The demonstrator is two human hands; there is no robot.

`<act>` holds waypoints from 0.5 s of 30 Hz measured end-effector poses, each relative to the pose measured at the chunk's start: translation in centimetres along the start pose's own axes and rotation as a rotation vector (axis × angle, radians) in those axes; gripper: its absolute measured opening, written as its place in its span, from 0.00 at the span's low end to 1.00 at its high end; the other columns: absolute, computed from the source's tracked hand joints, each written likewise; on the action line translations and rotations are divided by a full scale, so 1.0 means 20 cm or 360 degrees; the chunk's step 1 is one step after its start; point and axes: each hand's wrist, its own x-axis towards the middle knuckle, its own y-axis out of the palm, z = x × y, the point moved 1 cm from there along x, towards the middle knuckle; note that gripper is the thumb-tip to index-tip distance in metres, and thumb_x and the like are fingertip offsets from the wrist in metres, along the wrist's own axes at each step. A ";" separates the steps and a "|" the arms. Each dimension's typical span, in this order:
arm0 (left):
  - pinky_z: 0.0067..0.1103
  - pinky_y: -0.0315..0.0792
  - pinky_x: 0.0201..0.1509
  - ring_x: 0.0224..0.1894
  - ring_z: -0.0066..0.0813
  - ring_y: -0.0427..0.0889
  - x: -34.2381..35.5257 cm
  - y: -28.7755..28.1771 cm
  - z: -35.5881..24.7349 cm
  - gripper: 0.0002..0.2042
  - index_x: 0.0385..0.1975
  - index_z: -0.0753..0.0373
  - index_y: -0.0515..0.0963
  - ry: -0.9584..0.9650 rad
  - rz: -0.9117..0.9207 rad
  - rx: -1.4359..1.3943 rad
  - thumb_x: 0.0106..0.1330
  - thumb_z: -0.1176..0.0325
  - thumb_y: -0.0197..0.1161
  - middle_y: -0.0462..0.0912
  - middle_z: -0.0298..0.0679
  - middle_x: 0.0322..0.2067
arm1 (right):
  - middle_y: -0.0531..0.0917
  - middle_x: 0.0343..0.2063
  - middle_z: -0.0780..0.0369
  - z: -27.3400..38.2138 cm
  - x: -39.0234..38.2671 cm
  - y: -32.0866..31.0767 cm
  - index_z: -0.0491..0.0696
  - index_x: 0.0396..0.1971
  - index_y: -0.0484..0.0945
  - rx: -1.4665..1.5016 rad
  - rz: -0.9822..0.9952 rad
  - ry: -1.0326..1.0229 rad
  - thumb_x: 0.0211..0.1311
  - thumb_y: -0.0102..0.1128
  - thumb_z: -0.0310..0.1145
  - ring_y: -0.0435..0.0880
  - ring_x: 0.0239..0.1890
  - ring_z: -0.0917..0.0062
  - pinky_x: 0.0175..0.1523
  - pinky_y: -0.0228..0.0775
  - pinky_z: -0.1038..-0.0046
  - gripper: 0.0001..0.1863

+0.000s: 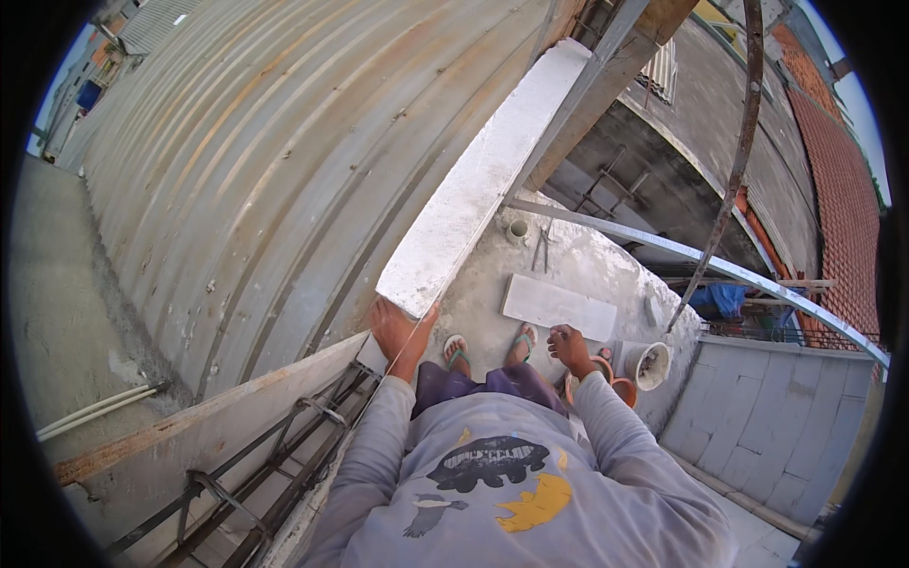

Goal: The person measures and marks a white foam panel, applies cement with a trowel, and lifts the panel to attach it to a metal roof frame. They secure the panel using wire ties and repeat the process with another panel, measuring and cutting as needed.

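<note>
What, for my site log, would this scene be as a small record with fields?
Left hand: touching the near end of the long white wall top
Right hand: partly curled; whether it holds anything is unclear
Near right hand: pale rectangular block; white bucket
Left of wall top: corrugated roof
Footwear: sandals

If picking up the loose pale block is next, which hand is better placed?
Probably the right hand: it is closer to the loose pale block, though whether it holds anything is unclear. The left hand touches the near end of the long white ledge.
</note>
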 end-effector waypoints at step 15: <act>0.37 0.76 0.52 0.46 0.46 0.87 -0.05 0.08 0.06 0.24 0.45 0.68 0.85 0.0012 0.0179 0.0037 0.58 0.53 0.77 0.89 0.48 0.45 | 0.55 0.77 0.51 1.81 0.96 0.21 0.41 0.77 0.51 0.1068 -0.0295 -0.0859 0.81 0.36 0.47 0.52 0.79 0.61 0.80 0.48 0.62 0.34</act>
